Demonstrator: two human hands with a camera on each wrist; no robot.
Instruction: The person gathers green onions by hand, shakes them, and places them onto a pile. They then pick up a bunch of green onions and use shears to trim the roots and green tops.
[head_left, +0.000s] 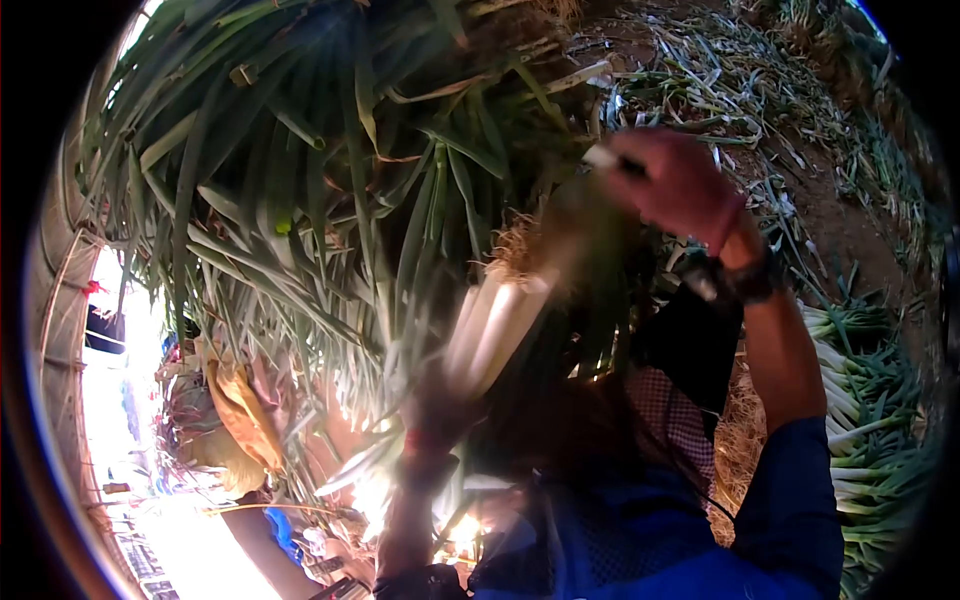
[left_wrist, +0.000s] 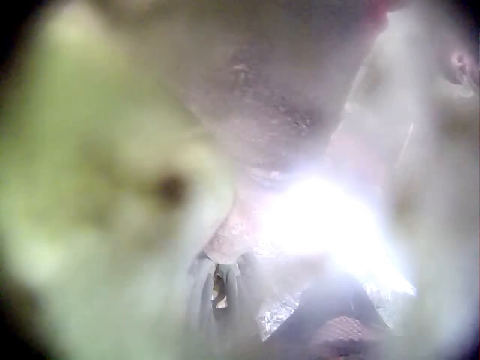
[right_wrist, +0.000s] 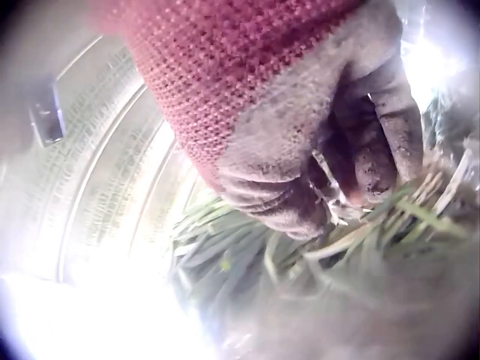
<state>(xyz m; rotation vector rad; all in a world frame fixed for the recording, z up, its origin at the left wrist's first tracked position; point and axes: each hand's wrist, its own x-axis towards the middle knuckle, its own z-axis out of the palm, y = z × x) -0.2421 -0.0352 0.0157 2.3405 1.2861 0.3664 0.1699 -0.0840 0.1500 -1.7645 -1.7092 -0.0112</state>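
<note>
In the head view my left hand [head_left: 440, 405], blurred and gloved, grips a bunch of thick green onions [head_left: 490, 330]. Their white stalks slant up to the right and end in brown, stringy roots [head_left: 515, 250]. A blurred pale green stalk [left_wrist: 97, 202] fills the left side of the left wrist view, beside the dark glove. My right hand [head_left: 670, 185] is raised beyond the roots, apart from the bunch. Its glove is red-cuffed and soiled, the fingers curled, and thin pale scraps [right_wrist: 334, 202] show between thumb and fingers in the right wrist view.
A large heap of green onions [head_left: 290, 150] rises at the left and far side. Trimmed leaves [head_left: 720, 80] litter the soil at upper right. Rows of green onions [head_left: 860, 440] with white stalks lie at right. A yellow-brown leaf-like piece [head_left: 245, 415] stands at lower left.
</note>
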